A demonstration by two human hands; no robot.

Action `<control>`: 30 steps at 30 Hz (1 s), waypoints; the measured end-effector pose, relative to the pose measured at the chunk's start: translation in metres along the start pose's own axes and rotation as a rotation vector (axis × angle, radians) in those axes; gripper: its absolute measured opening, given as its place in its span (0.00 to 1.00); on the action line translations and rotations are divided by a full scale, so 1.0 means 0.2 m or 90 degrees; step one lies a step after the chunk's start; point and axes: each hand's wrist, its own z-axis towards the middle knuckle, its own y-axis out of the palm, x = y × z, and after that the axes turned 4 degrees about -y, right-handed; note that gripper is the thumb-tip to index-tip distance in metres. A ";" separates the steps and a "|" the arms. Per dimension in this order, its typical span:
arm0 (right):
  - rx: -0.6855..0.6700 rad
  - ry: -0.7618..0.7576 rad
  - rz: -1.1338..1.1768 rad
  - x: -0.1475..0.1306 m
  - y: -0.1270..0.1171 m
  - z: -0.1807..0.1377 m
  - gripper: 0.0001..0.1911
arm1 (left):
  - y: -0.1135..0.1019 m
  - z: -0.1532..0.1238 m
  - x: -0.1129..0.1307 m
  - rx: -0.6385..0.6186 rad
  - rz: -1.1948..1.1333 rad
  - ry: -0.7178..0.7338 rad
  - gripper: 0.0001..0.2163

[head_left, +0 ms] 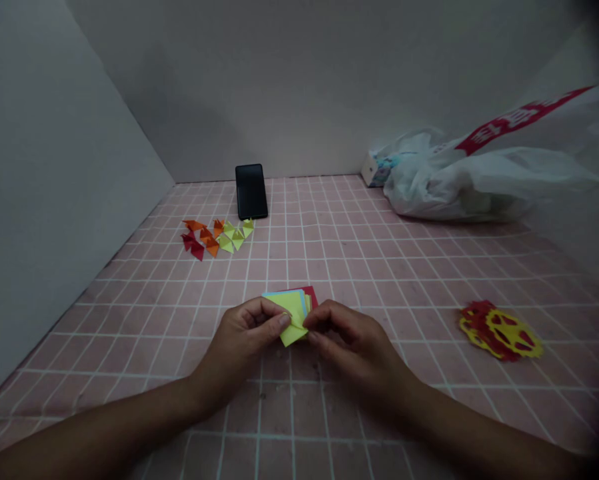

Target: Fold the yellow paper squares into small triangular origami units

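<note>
center frame | I see left hand and right hand both pinching yellow paper | phone upper left

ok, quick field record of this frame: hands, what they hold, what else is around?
left hand: pinches yellow paper
right hand: pinches the same sheet
behind it: paper stack, blue and red edges showing
far left: folded triangles, red, orange, yellow
back wall: phone leaning upright
right: paper cutout, red and yellow; plastic bag
surface: pink tiled table
</note>
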 end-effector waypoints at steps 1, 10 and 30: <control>0.002 -0.042 -0.058 0.00 0.00 0.00 0.05 | 0.00 0.00 0.00 0.000 -0.008 -0.008 0.08; 0.027 -0.194 -0.201 0.01 0.00 -0.03 0.06 | 0.00 0.00 -0.02 0.011 -0.007 0.003 0.08; -0.004 -0.075 -0.071 0.00 0.00 0.00 0.07 | 0.01 -0.03 -0.03 0.005 0.135 0.091 0.06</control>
